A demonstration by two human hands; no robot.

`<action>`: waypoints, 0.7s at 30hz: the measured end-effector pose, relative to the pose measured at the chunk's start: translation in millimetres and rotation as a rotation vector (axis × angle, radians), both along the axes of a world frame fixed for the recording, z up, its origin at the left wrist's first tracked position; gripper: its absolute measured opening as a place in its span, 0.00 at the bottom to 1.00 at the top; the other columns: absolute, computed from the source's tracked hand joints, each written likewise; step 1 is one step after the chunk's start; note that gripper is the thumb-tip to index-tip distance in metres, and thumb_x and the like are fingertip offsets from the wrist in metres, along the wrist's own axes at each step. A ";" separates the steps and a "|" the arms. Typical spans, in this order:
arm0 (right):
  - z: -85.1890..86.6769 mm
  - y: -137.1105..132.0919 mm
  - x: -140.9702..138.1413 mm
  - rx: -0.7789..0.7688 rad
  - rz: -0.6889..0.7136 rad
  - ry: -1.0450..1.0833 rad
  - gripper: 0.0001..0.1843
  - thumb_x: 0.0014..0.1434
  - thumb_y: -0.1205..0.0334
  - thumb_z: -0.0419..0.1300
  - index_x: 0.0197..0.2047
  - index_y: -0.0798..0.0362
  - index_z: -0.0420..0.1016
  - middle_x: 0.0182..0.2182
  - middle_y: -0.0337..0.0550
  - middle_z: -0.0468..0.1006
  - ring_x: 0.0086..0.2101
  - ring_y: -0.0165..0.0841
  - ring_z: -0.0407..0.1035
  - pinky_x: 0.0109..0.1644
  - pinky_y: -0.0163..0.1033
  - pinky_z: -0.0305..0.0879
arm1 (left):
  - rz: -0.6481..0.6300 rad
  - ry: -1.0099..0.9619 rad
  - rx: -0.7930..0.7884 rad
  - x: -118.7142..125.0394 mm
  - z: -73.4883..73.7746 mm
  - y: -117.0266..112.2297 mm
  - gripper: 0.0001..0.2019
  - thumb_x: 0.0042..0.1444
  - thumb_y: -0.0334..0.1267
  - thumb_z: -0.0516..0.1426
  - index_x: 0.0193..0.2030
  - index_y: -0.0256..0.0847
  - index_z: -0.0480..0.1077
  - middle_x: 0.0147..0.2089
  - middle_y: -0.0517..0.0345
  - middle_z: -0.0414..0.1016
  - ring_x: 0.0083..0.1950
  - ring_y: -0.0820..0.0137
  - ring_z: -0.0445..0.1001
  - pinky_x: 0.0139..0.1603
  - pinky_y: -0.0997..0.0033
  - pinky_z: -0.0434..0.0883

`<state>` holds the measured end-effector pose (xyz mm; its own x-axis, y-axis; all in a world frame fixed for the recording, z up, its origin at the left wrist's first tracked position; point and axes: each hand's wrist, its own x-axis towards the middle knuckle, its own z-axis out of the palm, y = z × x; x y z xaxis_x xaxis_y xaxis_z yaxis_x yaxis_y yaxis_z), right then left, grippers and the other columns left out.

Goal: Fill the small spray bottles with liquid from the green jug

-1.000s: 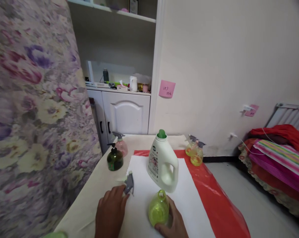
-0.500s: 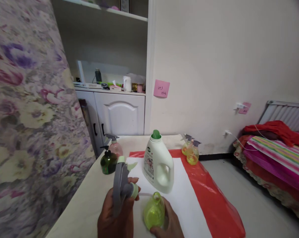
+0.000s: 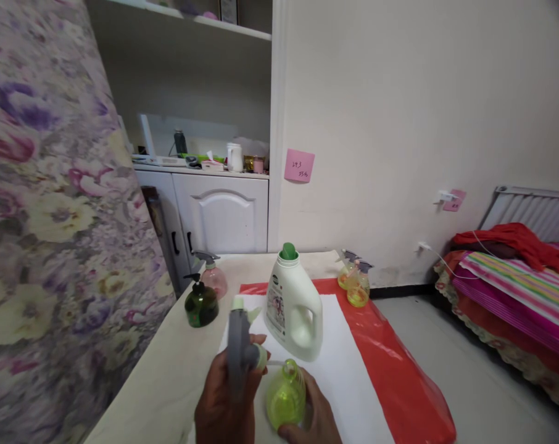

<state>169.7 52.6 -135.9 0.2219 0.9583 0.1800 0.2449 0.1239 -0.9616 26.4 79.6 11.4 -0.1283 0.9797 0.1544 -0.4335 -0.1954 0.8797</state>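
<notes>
My left hand (image 3: 228, 391) is closed around a grey trigger spray head (image 3: 239, 351) with a pale green nozzle and collar. Its thin tube points right, toward the mouth of a yellow-green clear bottle (image 3: 285, 401); whether the tip touches the mouth I cannot tell. My right hand (image 3: 314, 413) grips that bottle from its right side, with the open neck facing up. Just beyond both hands a large pale green detergent jug (image 3: 292, 308) stands upright, a green piece (image 3: 288, 251) showing at its opening.
A dark green pump bottle (image 3: 202, 305) and a pink spray bottle (image 3: 213, 280) stand at the left. Spray bottles with yellow liquid (image 3: 358, 296) stand back right on red sheeting (image 3: 400, 370). White paper (image 3: 348, 357) lies under the jug. A floral curtain (image 3: 52, 216) hangs left.
My left hand has moved right with the spray head, bringing it and its tube closer to the bottle. My right hand keeps its hold. The camera view has shifted slightly.
</notes>
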 end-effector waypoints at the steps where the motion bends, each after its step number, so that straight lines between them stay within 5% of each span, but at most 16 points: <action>1: 1.3 -0.1 -0.4 0.006 0.000 0.001 0.48 0.36 0.75 0.65 0.62 0.51 0.59 0.61 0.48 0.70 0.61 0.45 0.62 0.67 0.50 0.55 | -0.036 0.070 0.009 1.9 -8.4 4.0 0.18 0.44 0.42 0.69 0.43 0.44 0.75 0.45 0.60 0.81 0.44 0.69 0.77 0.43 0.79 0.74; 5: 8.8 -0.2 -2.5 0.030 0.018 0.026 0.48 0.35 0.76 0.64 0.62 0.50 0.60 0.58 0.46 0.72 0.60 0.46 0.64 0.65 0.49 0.58 | -0.217 0.339 0.029 8.2 -43.1 16.6 0.16 0.46 0.40 0.66 0.43 0.43 0.75 0.45 0.54 0.82 0.45 0.60 0.79 0.45 0.68 0.76; 9: 12.7 -0.2 -3.4 0.003 0.027 0.049 0.48 0.35 0.77 0.64 0.62 0.50 0.60 0.58 0.47 0.72 0.59 0.46 0.64 0.65 0.50 0.58 | -0.218 0.510 0.094 8.2 -65.9 20.5 0.15 0.49 0.40 0.63 0.45 0.44 0.75 0.49 0.52 0.80 0.51 0.57 0.77 0.51 0.65 0.74; 21: 10.2 0.8 -2.5 0.103 0.068 0.126 0.45 0.38 0.69 0.66 0.62 0.49 0.62 0.58 0.48 0.72 0.59 0.49 0.63 0.65 0.53 0.57 | -0.322 0.714 0.234 10.4 -56.8 22.6 0.14 0.57 0.45 0.58 0.47 0.43 0.73 0.49 0.50 0.80 0.48 0.58 0.78 0.48 0.66 0.74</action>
<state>167.2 53.3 -125.7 0.1837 0.9498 0.2532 0.1113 0.2358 -0.9654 36.8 102.2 -45.4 0.3606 0.8841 0.2972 0.1500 -0.3694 0.9171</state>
